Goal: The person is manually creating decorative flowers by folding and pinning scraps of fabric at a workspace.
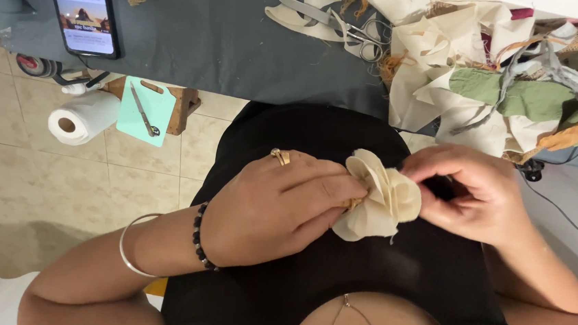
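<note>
Only one cream fabric flower (pixel 379 194)

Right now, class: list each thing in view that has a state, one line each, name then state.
Fabric flower: gathered, pinched by both hands.
Left hand: gripping the flower.
Right hand: pinching its petals.
Scissors: closed, lying flat.
Phone: screen lit.
Paper towel roll: on its side.

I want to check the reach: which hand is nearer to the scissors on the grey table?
The right hand. It is below the scissors, slightly to their right; the left hand is lower and further left. Both hold the cream fabric flower.
</note>
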